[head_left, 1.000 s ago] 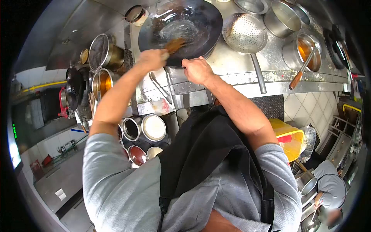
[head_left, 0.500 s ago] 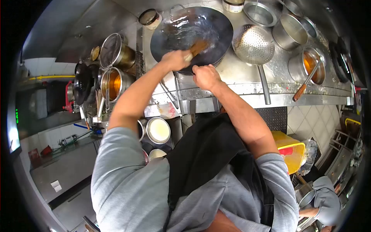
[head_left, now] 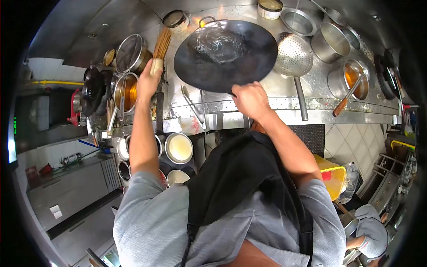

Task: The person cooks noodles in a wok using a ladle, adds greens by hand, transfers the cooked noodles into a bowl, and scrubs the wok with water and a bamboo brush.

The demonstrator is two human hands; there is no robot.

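Observation:
My left hand (head_left: 149, 83) is closed around the pale handle of a bamboo wok brush (head_left: 162, 44). Its bristles point up and away from me, left of the wok and apart from it. My right hand (head_left: 251, 100) grips the near edge of the large dark wok (head_left: 262, 51); the exact spot it holds is hidden under the fingers. Water (head_left: 220, 44) swirls in the far part of the wok, which tilts away from me. A loop handle (head_left: 207, 20) stands on its far rim, with flame showing behind it.
A perforated strainer (head_left: 294, 55) lies right of the wok. Beyond it are a steel pot (head_left: 330, 42) and a pot of orange liquid (head_left: 348, 80) holding a ladle. Tongs (head_left: 192, 105) rest on the stove's front. Another person (head_left: 371, 229) is at lower right.
The brush has come out of the wok and swung left, bristles up. The wok's near edge has shifted slightly right, and it tips away. Flame now shows behind it.

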